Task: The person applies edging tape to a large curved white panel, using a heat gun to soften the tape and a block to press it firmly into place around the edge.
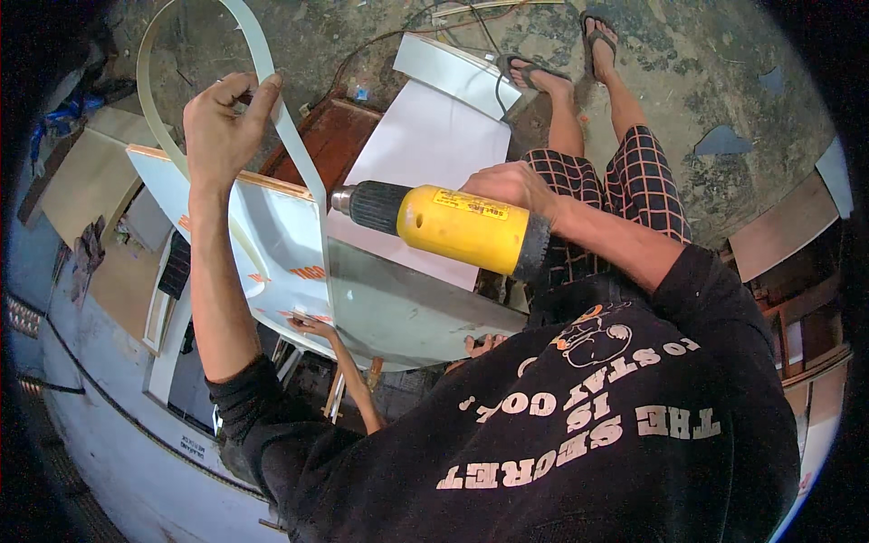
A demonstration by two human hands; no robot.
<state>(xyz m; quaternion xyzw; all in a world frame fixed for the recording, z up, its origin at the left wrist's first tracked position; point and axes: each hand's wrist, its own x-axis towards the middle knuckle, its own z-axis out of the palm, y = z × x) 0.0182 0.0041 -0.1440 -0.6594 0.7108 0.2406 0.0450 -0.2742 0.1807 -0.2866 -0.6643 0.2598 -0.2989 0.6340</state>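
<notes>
- The one view, from the head, sits above the wearer's shirt (552, 443) and faces steeply down.
- It is a wide fisheye: the scene fills a rounded field, and black closes in at the corners.
- The shirt, close below, takes up much of the lower right.
- Both hands are within near range: the left hand (226, 136) left of centre toward the top, the right hand (511, 188) just right of centre.
- The heat gun (466, 226) lies close to the middle of the field.
- Farther off, the shorts (644, 185) and the floor (679, 63) lie toward the top, seen from above.
</notes>
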